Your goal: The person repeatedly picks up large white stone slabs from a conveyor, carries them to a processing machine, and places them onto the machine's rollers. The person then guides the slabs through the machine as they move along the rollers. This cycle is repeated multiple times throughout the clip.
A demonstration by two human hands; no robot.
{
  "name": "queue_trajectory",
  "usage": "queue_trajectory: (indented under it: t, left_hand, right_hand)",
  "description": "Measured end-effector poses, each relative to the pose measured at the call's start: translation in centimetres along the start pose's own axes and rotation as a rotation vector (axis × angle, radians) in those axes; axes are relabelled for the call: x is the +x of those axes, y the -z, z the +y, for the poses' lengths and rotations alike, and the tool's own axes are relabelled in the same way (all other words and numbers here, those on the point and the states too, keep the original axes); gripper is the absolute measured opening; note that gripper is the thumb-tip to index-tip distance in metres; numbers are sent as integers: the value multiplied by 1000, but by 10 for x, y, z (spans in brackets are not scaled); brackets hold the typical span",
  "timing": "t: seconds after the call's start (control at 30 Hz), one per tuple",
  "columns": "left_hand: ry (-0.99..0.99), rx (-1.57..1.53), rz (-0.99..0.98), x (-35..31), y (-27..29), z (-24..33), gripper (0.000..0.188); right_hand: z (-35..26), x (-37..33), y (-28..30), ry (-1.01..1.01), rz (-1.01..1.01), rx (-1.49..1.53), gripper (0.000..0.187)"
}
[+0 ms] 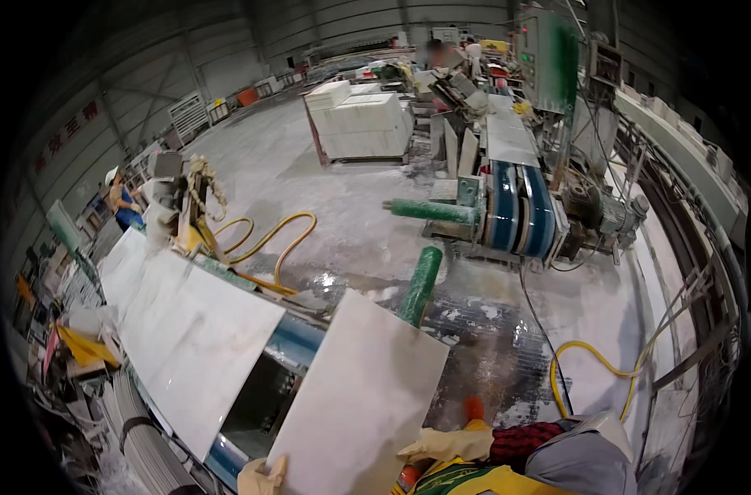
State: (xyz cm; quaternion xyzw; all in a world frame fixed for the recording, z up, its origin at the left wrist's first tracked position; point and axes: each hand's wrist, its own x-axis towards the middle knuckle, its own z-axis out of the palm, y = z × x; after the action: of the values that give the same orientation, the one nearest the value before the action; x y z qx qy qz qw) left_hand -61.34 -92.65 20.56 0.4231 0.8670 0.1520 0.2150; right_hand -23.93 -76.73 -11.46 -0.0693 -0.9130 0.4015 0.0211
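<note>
A white stone slab (pixel 360 388) lies tilted across the near end of a conveyor, its right part past the belt. My left hand (pixel 261 477), in a cream glove, grips the slab's near left edge with the thumb on top; its other fingers are hidden. My right hand (pixel 448 445), gloved alike under a dark red checked sleeve, holds the right edge, its underside fingers out of sight. A green roller (pixel 421 285) sticks out beyond the slab's far corner. Left of a dark gap, another white slab (pixel 198 330) rests on the conveyor's blue belt (pixel 297 341).
A second conveyor with blue belts (pixel 520 210) and a green roller (pixel 433 211) stands ahead right. Yellow hoses (pixel 297 239) cross the wet floor. Farther back is a stack of white blocks (pixel 363 124). A person in blue (pixel 125 202) stands far left.
</note>
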Motion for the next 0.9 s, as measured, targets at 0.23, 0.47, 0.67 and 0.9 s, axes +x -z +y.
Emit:
queue_trajectory:
  t: [0.23,0.47,0.67,0.9]
  left_hand:
    - [-79,-140,320,43,-51,103,56]
    - [-255,-642,252,148,-177,290,47]
    - [-180,-877,14,169,-294,432,49]
    - [-118,-1012,-374,176,-376,512,48]
  right_hand:
    - [-50,-46,227,-526,545,1157,56]
    - [46,-160,407,-424,1059,1029,41]
    - [64,-274,508,-529,1282,1026,28]
    - [159,-388,442,-373,1334,-89,35]
